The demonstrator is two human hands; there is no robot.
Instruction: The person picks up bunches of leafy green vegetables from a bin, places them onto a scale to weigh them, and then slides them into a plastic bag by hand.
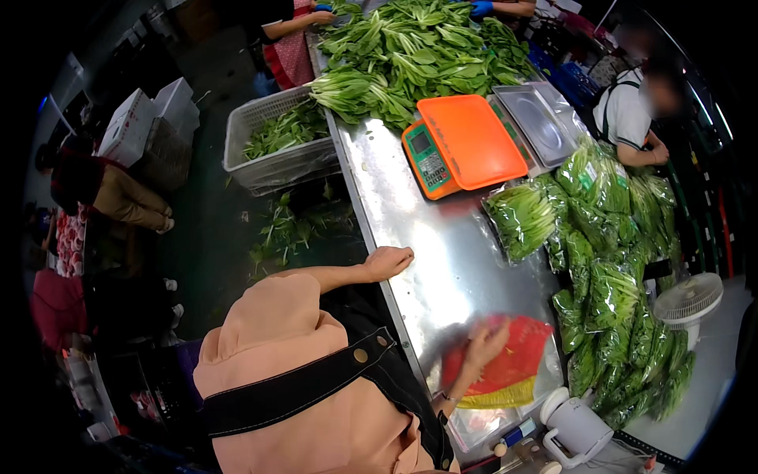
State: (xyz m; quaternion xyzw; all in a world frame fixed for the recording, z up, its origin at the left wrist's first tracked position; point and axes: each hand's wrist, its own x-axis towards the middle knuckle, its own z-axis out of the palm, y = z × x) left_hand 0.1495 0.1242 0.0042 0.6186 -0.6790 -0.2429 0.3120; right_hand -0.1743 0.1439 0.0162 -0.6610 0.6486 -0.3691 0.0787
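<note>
My left hand [389, 263] rests at the near edge of the metal table [426, 249], its fingers curled closed, with nothing visible in it. Over a red and yellow bag or sheet [521, 355] lies my right hand [488, 340], blurred; whether it grips the material cannot be made out. Clear plastic bags [482, 423] lie beneath the red and yellow one. An orange digital scale [474, 142] stands farther along the table, its pan bare. Behind it is a heap of loose leafy greens [414, 53]. Bagged greens [613, 290] are piled along the far side.
A plastic crate [284, 169] of greens stands left of the table, with fallen leaves on the floor. A second scale's metal tray [536, 124] sits behind the orange one. A white electric kettle [577, 429] and a fan [690, 299] are at right. Several people work around.
</note>
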